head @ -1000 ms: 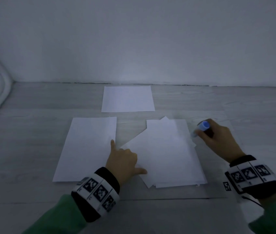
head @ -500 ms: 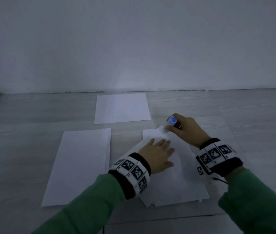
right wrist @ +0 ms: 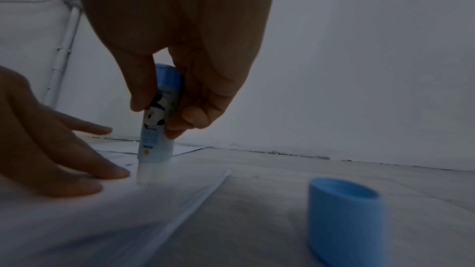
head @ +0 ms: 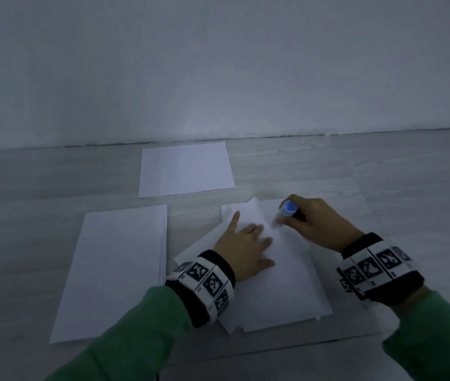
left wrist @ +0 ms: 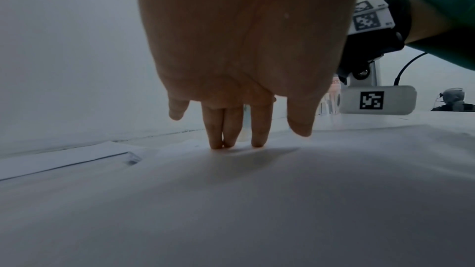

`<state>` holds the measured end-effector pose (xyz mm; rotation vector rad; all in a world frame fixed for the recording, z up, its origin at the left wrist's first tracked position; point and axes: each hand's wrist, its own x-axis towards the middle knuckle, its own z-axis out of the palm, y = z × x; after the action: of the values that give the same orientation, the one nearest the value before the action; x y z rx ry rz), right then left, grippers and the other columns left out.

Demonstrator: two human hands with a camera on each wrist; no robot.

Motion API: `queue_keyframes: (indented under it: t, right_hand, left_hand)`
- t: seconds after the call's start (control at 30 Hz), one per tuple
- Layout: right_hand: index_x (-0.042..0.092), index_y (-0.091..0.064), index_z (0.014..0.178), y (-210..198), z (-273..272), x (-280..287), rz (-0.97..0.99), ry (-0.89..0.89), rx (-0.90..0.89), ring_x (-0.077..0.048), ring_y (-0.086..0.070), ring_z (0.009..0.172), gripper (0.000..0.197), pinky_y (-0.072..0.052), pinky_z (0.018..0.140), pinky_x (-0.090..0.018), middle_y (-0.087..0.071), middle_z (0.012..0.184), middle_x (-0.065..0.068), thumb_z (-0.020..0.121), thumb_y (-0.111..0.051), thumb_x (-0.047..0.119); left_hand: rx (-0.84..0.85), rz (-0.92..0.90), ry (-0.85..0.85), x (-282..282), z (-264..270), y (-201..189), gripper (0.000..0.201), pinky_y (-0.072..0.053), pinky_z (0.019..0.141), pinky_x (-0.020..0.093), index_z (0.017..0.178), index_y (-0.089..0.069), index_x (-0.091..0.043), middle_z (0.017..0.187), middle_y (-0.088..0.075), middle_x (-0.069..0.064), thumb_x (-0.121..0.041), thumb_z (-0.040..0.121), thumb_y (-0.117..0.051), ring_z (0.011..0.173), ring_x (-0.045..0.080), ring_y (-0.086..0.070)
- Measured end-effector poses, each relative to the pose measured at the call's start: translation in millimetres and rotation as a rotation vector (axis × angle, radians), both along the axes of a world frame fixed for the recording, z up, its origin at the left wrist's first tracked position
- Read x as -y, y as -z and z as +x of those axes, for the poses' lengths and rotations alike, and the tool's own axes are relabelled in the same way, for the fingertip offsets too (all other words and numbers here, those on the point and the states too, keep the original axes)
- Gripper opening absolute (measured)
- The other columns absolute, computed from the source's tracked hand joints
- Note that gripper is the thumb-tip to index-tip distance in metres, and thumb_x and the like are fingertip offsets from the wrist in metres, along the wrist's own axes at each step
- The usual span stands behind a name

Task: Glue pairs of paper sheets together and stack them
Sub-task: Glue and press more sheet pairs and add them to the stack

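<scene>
The top sheet (head: 281,273) is lying on a loose, fanned pile of white paper on the right of the pale wooden desk (head: 411,188), just in front of the person. It is thin and limp; judging by its look, it will weigh almost nothing, slide easily over the sheets under it, and crease or lift if dragged. That is probably why the left hand (head: 243,248) is pressing flat on it, its fingers (left wrist: 258,129) straight and spread, tips bearing down on the paper. A sheet like this is best pinned with a flat palm and later lifted by an edge or corner, not pinched in the middle.

The glue stick (right wrist: 159,117) is standing nearly upright with its pale tip on the sheet, just beside the left fingertips. The right hand (head: 317,224) is gripping its barrel, fingers and thumb curled round it. The stick is stiff and light, and light strokes seem wise so the tacky tip does not drag the paper.

The blue cap (right wrist: 344,218) is standing open end up on the desk, near the pile's right edge. A neater stack (head: 116,270) is lying to the left, and a single sheet (head: 185,169) farther off, toward the wall.
</scene>
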<state>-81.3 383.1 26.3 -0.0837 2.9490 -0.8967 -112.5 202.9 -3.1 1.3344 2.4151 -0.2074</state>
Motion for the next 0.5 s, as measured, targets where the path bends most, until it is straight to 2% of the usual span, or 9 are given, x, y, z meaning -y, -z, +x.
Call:
queue_keyframes:
  t: [0.1,0.23,0.37,0.43,0.5]
  right_hand:
    - [0.004,-0.059,0.092,2.1,11.5,-7.3,-0.015,0.010,0.006,-0.012,-0.047,0.055,0.015,-0.036,0.056,-0.020,-0.062,0.070,-0.011,0.087,-0.064,0.018]
    - [0.005,-0.060,0.092,4.3,27.6,-18.0,-0.029,0.048,0.014,-0.020,-0.054,0.060,0.014,-0.039,0.057,-0.022,-0.064,0.072,-0.012,0.086,-0.065,0.018]
    - [0.010,-0.061,0.088,3.2,40.1,-24.6,-0.050,0.089,0.038,-0.018,-0.055,0.060,0.011,-0.038,0.055,-0.018,-0.064,0.071,-0.010,0.085,-0.067,0.020]
    - [0.011,-0.062,0.085,1.2,47.1,-29.0,-0.089,0.148,0.020,-0.017,-0.056,0.059,0.011,-0.039,0.054,-0.017,-0.064,0.069,-0.009,0.084,-0.068,0.020]
    - [0.009,-0.062,0.085,-1.8,56.0,-34.9,-0.224,0.271,-0.035,-0.019,-0.061,0.063,0.009,-0.046,0.059,-0.024,-0.066,0.071,-0.010,0.083,-0.069,0.015]
  left_hand:
    - [0.006,-0.006,-0.012,-0.3,1.7,-1.1,0.060,0.015,0.112,0.052,0.148,-0.022,-0.021,0.157,-0.013,0.009,-0.052,0.097,-0.026,0.145,0.021,-0.010]
    - [0.016,-0.023,-0.016,-0.3,1.1,-2.0,0.059,0.015,0.111,0.053,0.149,-0.020,-0.021,0.158,-0.010,0.008,-0.051,0.098,-0.024,0.145,0.019,-0.009]
    - [0.031,-0.029,-0.023,-1.4,0.3,-1.8,0.060,0.015,0.112,0.053,0.149,-0.019,-0.021,0.158,-0.009,0.008,-0.052,0.098,-0.023,0.146,0.019,-0.008]
    - [0.037,-0.022,-0.023,-1.2,0.4,-1.3,0.060,0.014,0.112,0.052,0.149,-0.020,-0.021,0.158,-0.009,0.008,-0.052,0.098,-0.024,0.146,0.019,-0.008]
    - [0.035,-0.005,-0.021,-0.4,0.7,0.1,0.059,0.014,0.112,0.052,0.148,-0.021,-0.021,0.158,-0.010,0.008,-0.051,0.098,-0.025,0.145,0.019,-0.009]
